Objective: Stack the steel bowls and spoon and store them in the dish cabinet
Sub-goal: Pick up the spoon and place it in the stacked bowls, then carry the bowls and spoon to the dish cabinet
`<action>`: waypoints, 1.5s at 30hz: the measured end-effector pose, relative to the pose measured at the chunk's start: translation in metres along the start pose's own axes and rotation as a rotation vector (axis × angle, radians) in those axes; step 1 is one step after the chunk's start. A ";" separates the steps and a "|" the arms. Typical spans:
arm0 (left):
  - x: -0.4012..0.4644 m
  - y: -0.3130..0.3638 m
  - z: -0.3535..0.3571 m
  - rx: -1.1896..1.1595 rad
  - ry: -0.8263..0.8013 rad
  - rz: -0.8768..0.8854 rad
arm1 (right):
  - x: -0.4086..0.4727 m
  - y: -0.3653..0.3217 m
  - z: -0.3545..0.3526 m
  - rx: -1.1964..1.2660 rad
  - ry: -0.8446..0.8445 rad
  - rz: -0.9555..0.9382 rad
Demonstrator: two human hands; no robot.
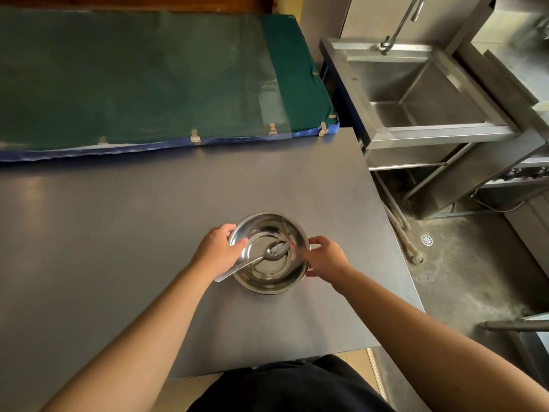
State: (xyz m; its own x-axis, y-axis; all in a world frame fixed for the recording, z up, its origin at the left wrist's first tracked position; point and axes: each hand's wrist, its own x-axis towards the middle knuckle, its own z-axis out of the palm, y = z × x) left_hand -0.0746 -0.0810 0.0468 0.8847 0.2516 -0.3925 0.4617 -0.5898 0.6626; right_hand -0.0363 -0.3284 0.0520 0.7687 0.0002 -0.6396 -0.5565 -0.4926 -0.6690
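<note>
Nearest to me, two bare forearms reach forward over the grey table. The steel bowl sits on this table, a little right of the middle. I cannot tell if it is one bowl or several stacked. The left hand grips its left rim, thumb over the edge. The right hand is closed on the right rim with fingers and thumb. The spoon lies inside the bowl, its handle sticking out over the left rim under the left hand. Farther away lies a green mat, and on the right stands a steel sink with a tap.
</note>
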 end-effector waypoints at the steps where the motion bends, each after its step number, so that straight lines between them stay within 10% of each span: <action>1: 0.000 0.005 -0.006 -0.001 0.007 0.016 | -0.004 -0.004 -0.002 0.016 0.003 -0.008; 21: -0.036 0.186 -0.031 -0.049 -0.024 0.375 | -0.129 -0.028 -0.150 0.292 0.302 -0.187; 45: -0.280 0.444 0.304 0.042 -0.542 0.769 | -0.365 0.281 -0.424 0.556 0.904 -0.121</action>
State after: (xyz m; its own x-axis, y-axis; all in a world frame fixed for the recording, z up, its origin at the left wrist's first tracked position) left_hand -0.1368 -0.6466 0.2572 0.7901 -0.6035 -0.1072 -0.2487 -0.4754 0.8439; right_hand -0.3399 -0.8359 0.2576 0.6502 -0.7352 -0.1915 -0.3508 -0.0669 -0.9340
